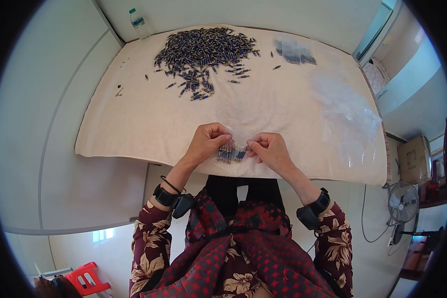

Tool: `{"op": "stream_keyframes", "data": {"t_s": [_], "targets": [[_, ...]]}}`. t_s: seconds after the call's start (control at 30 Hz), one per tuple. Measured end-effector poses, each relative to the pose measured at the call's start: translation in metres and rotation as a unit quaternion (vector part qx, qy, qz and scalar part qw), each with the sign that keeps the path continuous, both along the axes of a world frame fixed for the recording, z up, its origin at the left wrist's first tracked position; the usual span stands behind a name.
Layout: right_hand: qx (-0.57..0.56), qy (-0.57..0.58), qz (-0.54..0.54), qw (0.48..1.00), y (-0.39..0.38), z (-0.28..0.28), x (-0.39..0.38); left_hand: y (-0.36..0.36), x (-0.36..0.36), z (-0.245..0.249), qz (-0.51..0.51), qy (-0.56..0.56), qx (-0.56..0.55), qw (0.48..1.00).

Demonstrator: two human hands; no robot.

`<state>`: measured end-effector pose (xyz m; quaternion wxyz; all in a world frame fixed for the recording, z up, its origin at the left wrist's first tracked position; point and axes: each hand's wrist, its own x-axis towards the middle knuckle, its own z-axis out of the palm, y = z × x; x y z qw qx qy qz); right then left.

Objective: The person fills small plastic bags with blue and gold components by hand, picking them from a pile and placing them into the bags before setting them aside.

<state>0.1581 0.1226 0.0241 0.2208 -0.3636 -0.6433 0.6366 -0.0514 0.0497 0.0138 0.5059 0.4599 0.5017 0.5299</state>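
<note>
A small clear plastic bag (232, 154) is at the table's front edge, holding several small blue-and-gold cylindrical parts whose exact kind I cannot make out. My left hand (209, 141) pinches the bag's upper left side between thumb and fingers. On the opposite side, my right hand (270, 150) grips the upper right edge the same way. The bag's mouth is partly hidden by the fingers. Farther back lies a large heap of the same blue-and-gold parts (203, 47), with loose ones scattered around its front and right side.
A cream cloth (283, 109) covers the table. Filled clear bags (295, 52) lie at the back right, and a spread of clear plastic bags (350, 121) covers the right side. A water bottle (139, 24) stands at the back left. A fan (402, 202) is on the floor, right.
</note>
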Motion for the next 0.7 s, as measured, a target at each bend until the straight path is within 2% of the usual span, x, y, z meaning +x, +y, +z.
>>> {"op": "stream_keyframes", "data": {"t_s": [0.1, 0.2, 0.37, 0.5, 0.6, 0.7], "targets": [[0.064, 0.012, 0.008, 0.998, 0.001, -0.008, 0.003, 0.002, 0.004, 0.003, -0.001, 0.0, 0.003, 1.0], [0.166, -0.057, 0.015, 0.984, -0.007, 0.003, 0.004, 0.004, 0.006, 0.002, -0.006, 0.008, -0.001, 1.0], [0.218, -0.123, 0.046, 0.967, -0.008, 0.01, 0.007, 0.008, 0.009, 0.001, -0.032, 0.007, -0.002, 0.999], [0.195, -0.139, 0.085, 0.967, -0.01, 0.021, 0.007, 0.011, 0.011, 0.006, -0.055, -0.001, -0.01, 0.998], [-0.002, -0.056, 0.05, 0.997, -0.013, 0.024, 0.004, 0.01, 0.013, 0.01, -0.062, -0.009, 0.002, 0.998], [-0.021, -0.071, 0.04, 0.996, -0.012, 0.022, 0.002, 0.009, 0.017, 0.016, -0.045, 0.024, 0.005, 0.999]]}}
